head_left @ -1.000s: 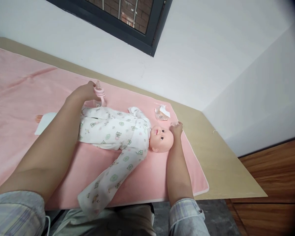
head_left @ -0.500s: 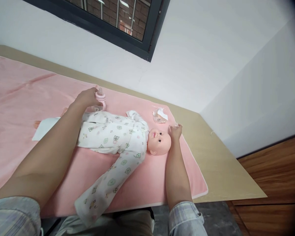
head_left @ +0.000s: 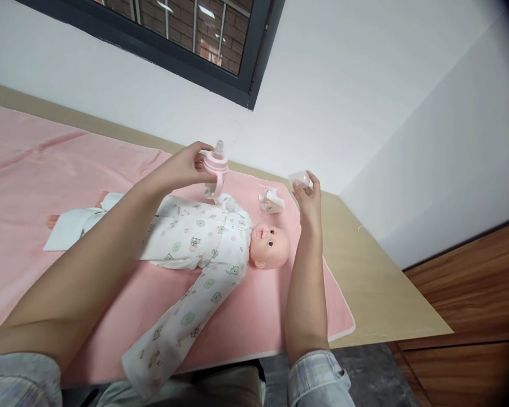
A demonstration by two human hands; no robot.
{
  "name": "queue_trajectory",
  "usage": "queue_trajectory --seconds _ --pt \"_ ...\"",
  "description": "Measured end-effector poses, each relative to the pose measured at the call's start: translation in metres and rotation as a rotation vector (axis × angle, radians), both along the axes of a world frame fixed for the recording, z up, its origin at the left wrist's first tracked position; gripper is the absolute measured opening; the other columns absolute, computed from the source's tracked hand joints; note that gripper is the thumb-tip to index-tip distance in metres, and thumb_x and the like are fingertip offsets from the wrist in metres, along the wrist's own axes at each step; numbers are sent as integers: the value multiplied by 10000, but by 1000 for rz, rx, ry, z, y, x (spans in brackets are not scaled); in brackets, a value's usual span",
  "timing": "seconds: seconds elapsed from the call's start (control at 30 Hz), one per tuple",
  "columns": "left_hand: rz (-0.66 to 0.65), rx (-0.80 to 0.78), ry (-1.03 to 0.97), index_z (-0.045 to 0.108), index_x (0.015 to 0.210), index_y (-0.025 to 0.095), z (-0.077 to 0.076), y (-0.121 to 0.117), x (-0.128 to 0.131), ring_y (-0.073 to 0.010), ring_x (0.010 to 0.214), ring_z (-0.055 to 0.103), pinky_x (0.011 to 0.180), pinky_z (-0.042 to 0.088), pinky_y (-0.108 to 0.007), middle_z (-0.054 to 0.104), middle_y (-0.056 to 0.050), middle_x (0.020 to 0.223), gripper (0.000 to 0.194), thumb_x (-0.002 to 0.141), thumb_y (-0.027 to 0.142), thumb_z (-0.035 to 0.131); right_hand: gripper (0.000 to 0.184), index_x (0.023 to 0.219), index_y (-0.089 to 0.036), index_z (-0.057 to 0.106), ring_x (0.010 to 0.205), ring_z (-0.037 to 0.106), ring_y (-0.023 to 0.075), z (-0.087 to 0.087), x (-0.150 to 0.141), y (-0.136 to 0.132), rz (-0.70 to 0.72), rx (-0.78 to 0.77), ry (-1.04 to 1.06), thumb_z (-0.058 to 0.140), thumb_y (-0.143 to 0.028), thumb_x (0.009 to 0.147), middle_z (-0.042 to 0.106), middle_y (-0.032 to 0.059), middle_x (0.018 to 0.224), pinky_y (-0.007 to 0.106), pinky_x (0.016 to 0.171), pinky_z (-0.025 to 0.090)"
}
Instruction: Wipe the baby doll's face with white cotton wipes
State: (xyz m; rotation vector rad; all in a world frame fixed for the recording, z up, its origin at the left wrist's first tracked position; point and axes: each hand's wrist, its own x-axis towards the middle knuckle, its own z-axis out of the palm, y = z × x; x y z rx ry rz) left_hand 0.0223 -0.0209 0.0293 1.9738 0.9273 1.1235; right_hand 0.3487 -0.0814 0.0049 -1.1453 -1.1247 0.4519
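Note:
My left hand [head_left: 195, 167] is closed around a pink baby bottle [head_left: 216, 165] with a clear nipple on top and a handle at its side. It holds the bottle upright above the doll's chest. Between the fingers of my right hand [head_left: 309, 195] is a clear bottle cap [head_left: 300, 180], raised off the table near the blanket's far right corner. Below and between my hands lies a baby doll [head_left: 270, 245] on its back, dressed in white patterned clothes [head_left: 190, 234]. My left forearm hides part of its lower body.
A pink blanket [head_left: 246, 316] covers much of the tan table [head_left: 365, 294]. Beyond the doll's head sits a small crumpled white-and-clear item [head_left: 271, 201]. A white wall [head_left: 314, 102] with a dark-framed window [head_left: 246, 85] rises behind. Wooden panels [head_left: 470, 294] stand at the right.
My left hand has lifted the bottle and carried it to the right. My right hand has risen from beside the doll's head with the clear cap. The doll stays lying in place.

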Motion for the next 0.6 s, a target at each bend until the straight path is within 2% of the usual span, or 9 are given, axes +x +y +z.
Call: queue_trajectory --seconds 0.13,0.3,0.43,0.6 --pt "-75 115 102 542 1322 214 0 -23 25 -309 1118 666 927 526 -394 699 -78 1190 705 671 304 798 789 1509 -317 356 1352 551 238 22 -49 -20 219 163 -156 705 -562 845 602 92 1377 468 1167 434" --pt "-88 190 201 525 1325 239 6 -48 35 -326 1162 652 917 518 -399 693 -70 1264 644 732 349 750 743 1523 -358 353 1399 503 256 22 -97 -30 354 176 -284 628 -628 888 486 62 1527 501 1182 433" --pt "-92 206 195 502 1344 247 10 -54 35 -316 1108 678 893 523 -398 721 -64 1198 653 758 394 747 734 1521 -375 365 1401 492 268 17 -111 -33 409 109 -312 634 -626 886 464 48 1543 523 1162 459" --pt "-78 218 175 480 1371 232 11 -53 35 -328 1126 678 926 517 -413 729 -90 1188 728 746 468 770 918 1581 -406 208 1335 543 282 12 -117 -33 475 73 -258 702 -623 838 419 70 1566 537 1076 537"
